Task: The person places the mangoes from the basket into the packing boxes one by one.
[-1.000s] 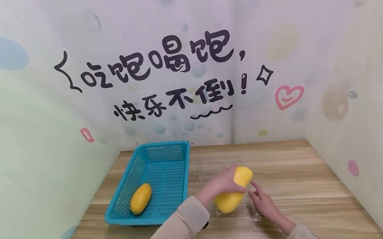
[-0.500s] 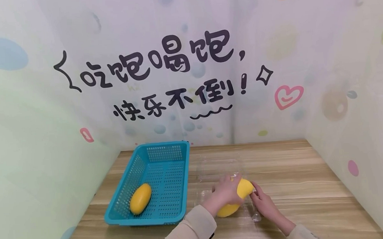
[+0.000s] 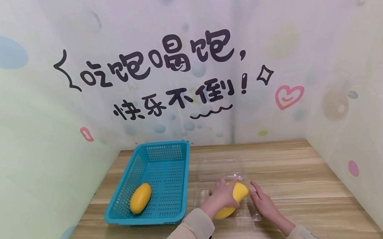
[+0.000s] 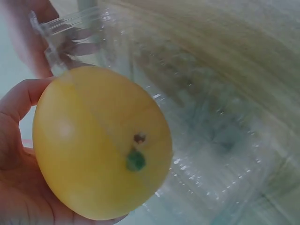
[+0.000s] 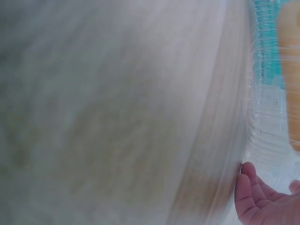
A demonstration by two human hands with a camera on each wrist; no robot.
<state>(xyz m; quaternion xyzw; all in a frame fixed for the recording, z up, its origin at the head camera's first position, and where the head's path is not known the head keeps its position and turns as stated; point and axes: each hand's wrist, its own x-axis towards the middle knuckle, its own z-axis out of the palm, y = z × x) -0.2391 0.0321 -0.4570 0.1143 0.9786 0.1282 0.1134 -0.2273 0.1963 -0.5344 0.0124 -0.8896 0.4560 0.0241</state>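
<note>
My left hand (image 3: 219, 197) grips a yellow mango (image 3: 240, 192) from above, its fingers wrapped over the fruit. In the left wrist view the mango (image 4: 93, 140) shows a brown stem spot and a small green mark. It sits low, tilted, in or just over the base of a clear plastic clamshell box (image 3: 255, 213); contact with the bottom is hidden. My right hand (image 3: 265, 206) holds the box's right side, with fingertips against the wall in the right wrist view. Behind, the clear lid (image 3: 220, 168) lies opened back.
A blue perforated basket (image 3: 186, 192) stands left of the box, holding a second yellow mango (image 3: 140, 198). Both stand on a wood-grain table (image 3: 295, 172). Printed walls (image 3: 351, 125) enclose the back and sides.
My left hand has lowered the mango toward the box base and then shifted it slightly left. My right hand stays at the box's right side.
</note>
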